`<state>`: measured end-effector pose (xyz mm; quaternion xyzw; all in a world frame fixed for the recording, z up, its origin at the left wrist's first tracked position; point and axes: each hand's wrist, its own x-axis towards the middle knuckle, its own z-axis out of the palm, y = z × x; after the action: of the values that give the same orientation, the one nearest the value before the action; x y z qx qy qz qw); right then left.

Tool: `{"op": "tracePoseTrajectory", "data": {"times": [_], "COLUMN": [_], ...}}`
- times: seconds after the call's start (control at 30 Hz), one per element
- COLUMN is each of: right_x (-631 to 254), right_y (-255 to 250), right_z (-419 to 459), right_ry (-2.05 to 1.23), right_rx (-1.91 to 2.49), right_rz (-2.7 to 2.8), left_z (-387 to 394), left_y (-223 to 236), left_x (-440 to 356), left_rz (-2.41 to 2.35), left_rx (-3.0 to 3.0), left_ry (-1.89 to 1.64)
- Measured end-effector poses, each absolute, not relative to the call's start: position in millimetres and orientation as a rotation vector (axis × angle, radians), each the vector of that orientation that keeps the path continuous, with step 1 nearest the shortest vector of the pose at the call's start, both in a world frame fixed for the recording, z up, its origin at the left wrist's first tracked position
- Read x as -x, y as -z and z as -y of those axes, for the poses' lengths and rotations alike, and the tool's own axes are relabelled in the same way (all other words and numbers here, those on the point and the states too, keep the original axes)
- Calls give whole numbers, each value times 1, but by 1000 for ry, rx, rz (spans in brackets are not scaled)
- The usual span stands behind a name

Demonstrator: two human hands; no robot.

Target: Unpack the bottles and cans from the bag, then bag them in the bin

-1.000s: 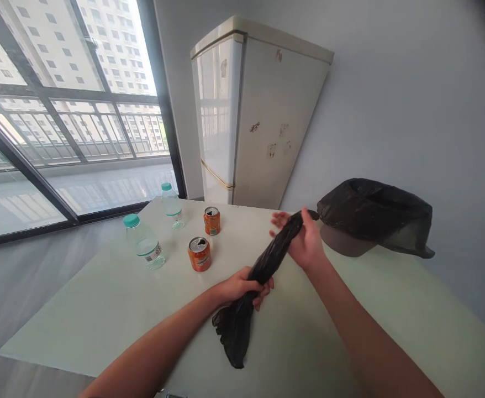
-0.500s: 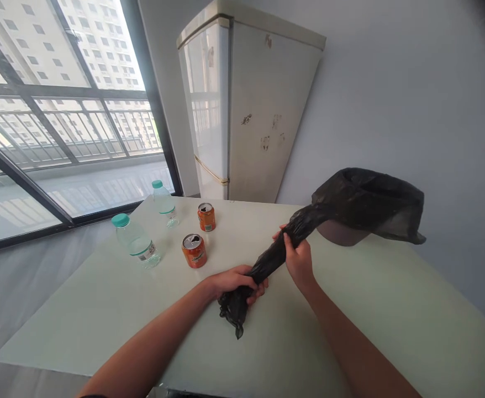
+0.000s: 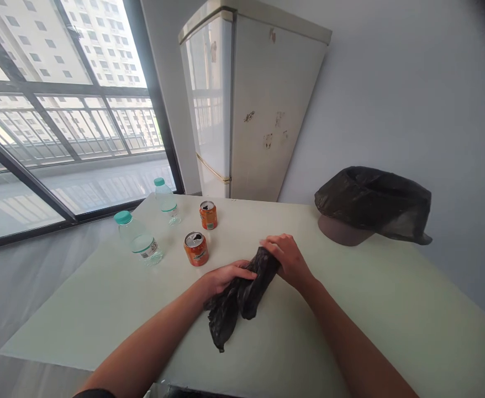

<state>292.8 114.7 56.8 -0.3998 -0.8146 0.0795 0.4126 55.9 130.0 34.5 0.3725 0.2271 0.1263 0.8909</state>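
A crumpled black plastic bag (image 3: 234,301) lies bunched on the pale table (image 3: 370,309) between my two hands. My left hand (image 3: 221,276) grips its lower part, fingers curled over the folds. My right hand (image 3: 286,258) is closed over its upper end, pressing it down toward the left hand. The bag's loose tail hangs toward the table's near edge. Both hands rest low on the tabletop.
A bin lined with a black bag (image 3: 373,204) stands at the right by the wall. Two orange cans (image 3: 196,249) (image 3: 208,214) and two clear bottles (image 3: 138,239) (image 3: 165,200) stand to the left. A white fridge (image 3: 246,105) is behind, beside large windows.
The stretched-out bag has been folded together: my right hand came down and left toward my left hand, and the bag is now a short bunch on the table.
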Motion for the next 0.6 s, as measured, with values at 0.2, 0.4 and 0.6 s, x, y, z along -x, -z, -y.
{"op": "tracePoseTrajectory", "data": {"times": [0.2, 0.4, 0.6], "right_x": [-262, -243, -253], "right_y": [-56, -50, -57], "right_z": [-109, -100, -93], "right_ry": [-1315, -1463, -747], "right_rx": [1114, 1042, 1137], "right_rz": [1181, 1262, 1360], "left_z": [-129, -128, -128], "left_y": [-31, -27, -21], "left_x": [-58, -62, -60], "left_rz": [-588, -473, -362], "left_rx": [-725, -676, -826], "left_ry": [-428, -511, -424]}}
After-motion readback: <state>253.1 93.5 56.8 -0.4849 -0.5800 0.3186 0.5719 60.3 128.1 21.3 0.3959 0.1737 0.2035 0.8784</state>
